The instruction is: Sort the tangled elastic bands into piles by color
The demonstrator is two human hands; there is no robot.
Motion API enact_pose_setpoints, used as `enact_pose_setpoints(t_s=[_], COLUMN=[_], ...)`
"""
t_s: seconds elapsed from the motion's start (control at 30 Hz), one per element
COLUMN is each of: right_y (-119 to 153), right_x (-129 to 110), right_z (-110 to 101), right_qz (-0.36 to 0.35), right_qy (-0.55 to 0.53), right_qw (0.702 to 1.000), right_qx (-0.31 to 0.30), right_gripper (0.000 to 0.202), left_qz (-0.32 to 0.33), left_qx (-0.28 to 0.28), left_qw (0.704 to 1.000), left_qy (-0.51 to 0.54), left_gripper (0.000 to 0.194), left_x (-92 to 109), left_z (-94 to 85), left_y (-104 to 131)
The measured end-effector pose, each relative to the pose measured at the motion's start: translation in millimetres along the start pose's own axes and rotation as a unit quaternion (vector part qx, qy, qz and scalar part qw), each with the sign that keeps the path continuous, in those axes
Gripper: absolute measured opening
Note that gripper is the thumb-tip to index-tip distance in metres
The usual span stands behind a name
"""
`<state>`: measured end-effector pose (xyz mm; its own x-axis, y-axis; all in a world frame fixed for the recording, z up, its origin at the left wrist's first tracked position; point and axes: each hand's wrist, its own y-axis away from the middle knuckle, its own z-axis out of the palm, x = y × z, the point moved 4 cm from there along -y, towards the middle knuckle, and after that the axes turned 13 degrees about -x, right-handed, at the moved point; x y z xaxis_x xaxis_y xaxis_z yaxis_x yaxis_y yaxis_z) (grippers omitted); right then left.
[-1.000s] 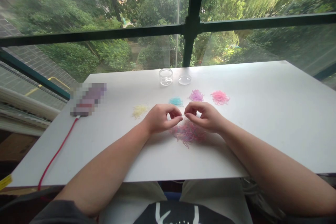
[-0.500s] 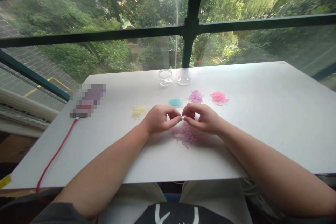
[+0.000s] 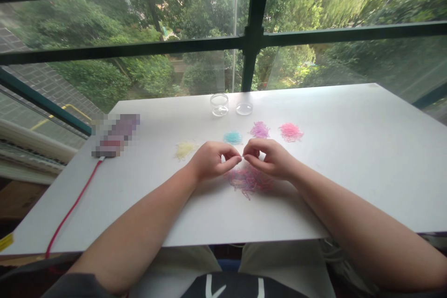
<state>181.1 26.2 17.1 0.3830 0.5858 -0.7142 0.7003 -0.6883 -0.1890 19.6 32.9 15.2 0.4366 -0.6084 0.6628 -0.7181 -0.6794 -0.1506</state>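
Over pastel strands (image 3: 248, 182), hands (image 3: 210, 160) (image 3: 274, 159) pinch something tiny, yellow label (image 3: 6, 241) unreadable.

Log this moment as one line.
left hand: pinched | right hand: pinched, close to left | grip contents: unclear | below hands: mixed pile | beyond: blue pile, purple pile

no legible text, labels, numbers, signs

Daylight through window (image 3: 253, 32); soft shadows on table (image 3: 349, 149); edges stretched, soft.
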Motion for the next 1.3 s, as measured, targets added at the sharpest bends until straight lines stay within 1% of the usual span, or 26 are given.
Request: enact_pose_setpoints(t_s=[0.5,0.97,1.2,1.3], right_y=[0.2,0.0,1.7,2.0], right_x=[1.2,4.7,-0.5,-0.9], right_z=[-0.5,-2.6,-3.1,-2.0], right_qz=[-0.006,0.024,-0.008,-0.015], right_qy=[0.012,0.02,-0.015,-0.019], right_qw=[1.0,0.999,1.0,1.0], right_qx=[0.005,0.014,-0.003,-0.004], right_gripper=[0.01,0.014,0.005,0.007], left_qz=[0.025,0.02,0.021,0.022], left_qx=[0.01,0.015,0.015,0.015], left_qw=[1.0,1.0,1.0,1.0], left_qy=[-0.003,0.001,-0.001,-0.001], left_gripper=[0.012,0.009,0.01,0.01], left_x=[2.0,1.0,1.7,1.2], left_z=[-0.8,-1.5,-1.6,-1.3], left_y=[0.6,1.3,1.0,0.9])
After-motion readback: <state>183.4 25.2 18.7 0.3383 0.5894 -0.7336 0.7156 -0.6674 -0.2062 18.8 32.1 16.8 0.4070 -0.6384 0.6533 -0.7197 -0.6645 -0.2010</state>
